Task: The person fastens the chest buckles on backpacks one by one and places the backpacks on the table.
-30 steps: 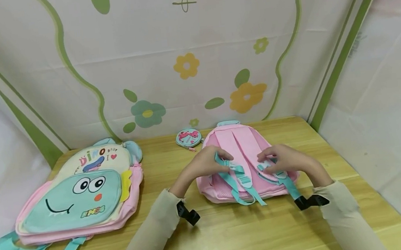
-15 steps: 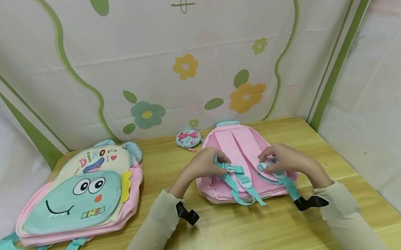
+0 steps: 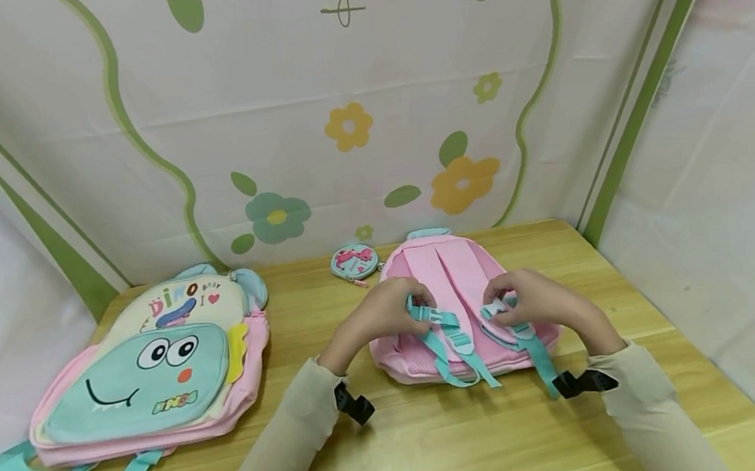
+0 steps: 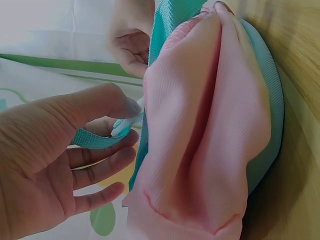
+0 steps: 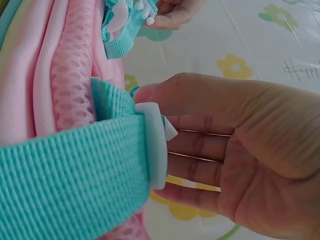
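Observation:
A small pink backpack (image 3: 431, 260) lies on the table with its shoulder straps facing up. My left hand (image 3: 386, 312) pinches the teal webbing beside a buckle piece (image 3: 437, 317) on the left strap. In the left wrist view, thumb and index finger meet at a pale plastic piece (image 4: 125, 125) on a webbing loop. My right hand (image 3: 533, 297) pinches a white buckle piece (image 3: 495, 307) on the right strap. A white slider (image 5: 156, 145) on teal webbing (image 5: 75, 170) partly hides the right fingers in the right wrist view.
A larger dinosaur backpack (image 3: 135, 380) lies at the left, its teal straps hanging toward the front. A round teal pouch (image 3: 355, 260) sits at the back, beside the pink backpack. Flower-printed cloth (image 3: 344, 60) stands behind the wooden table (image 3: 444, 453).
My right hand has drawn its buckle piece slightly to the left, and the loose teal strap end below it has shifted left. The left hand stays almost in place with its strap.

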The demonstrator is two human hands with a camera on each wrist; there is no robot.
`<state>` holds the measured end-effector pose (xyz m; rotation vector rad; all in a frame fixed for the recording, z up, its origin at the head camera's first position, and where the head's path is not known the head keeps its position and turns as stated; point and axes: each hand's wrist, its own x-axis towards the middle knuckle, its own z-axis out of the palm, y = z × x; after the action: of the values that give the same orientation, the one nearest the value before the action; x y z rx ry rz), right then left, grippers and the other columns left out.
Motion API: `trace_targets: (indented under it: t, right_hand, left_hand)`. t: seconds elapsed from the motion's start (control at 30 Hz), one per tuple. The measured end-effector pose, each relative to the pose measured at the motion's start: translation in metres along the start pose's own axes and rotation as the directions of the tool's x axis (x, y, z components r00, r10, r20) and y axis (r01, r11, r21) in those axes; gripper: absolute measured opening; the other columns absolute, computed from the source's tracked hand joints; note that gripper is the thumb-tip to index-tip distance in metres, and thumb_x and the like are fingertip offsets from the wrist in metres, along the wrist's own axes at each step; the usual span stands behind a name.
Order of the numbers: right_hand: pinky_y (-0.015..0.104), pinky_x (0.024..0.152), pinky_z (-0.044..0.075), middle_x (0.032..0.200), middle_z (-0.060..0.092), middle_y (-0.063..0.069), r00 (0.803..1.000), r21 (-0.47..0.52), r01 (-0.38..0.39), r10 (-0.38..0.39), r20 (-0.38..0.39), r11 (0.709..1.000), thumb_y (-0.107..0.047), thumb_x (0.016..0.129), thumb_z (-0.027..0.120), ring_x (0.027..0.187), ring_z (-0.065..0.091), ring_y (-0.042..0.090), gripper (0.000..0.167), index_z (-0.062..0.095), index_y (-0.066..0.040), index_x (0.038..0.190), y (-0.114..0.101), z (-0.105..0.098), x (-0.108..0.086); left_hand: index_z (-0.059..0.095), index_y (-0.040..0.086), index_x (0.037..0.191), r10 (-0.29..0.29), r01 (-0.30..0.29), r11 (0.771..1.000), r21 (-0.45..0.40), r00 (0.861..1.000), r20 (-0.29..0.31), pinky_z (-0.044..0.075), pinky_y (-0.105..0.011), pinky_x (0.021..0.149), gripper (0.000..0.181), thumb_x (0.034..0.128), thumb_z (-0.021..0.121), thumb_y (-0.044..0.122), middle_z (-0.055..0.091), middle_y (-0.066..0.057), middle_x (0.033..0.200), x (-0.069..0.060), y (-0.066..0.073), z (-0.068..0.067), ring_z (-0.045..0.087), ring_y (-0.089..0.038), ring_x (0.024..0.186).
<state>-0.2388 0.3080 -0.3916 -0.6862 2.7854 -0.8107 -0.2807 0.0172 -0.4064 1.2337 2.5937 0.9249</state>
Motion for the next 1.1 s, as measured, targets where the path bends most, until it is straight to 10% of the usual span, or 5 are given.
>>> trace_targets:
  t: [0.7,1.1]
  right_hand:
    - [0.038,0.08,0.055,0.101,0.073,-0.002,0.999,-0.016,0.049,-0.049,0.005,0.999,-0.01,0.087,0.078,0.095,0.064,0.016,0.019,0.074,-0.012,0.105,-0.006,0.008,0.004]
    - [0.047,0.09,0.057,0.107,0.074,0.003,0.994,-0.036,0.111,-0.11,0.02,0.993,-0.008,0.088,0.077,0.099,0.067,0.019,0.024,0.073,-0.006,0.112,-0.006,0.014,0.006]
  left_hand:
    - [0.077,0.018,0.099,0.201,-0.18,0.976,0.124,0.963,-0.182,0.051,-0.029,0.085,0.021,0.0794,0.082,0.023,0.07,0.006,0.096,0.003,-0.001,0.009,0.062,-0.013,0.091]
    - [0.082,0.019,0.101,0.167,-0.134,0.973,0.185,0.971,-0.173,0.048,-0.028,0.082,0.023,0.0797,0.086,0.026,0.071,0.007,0.087,0.002,0.001,0.01,0.06,-0.007,0.081]
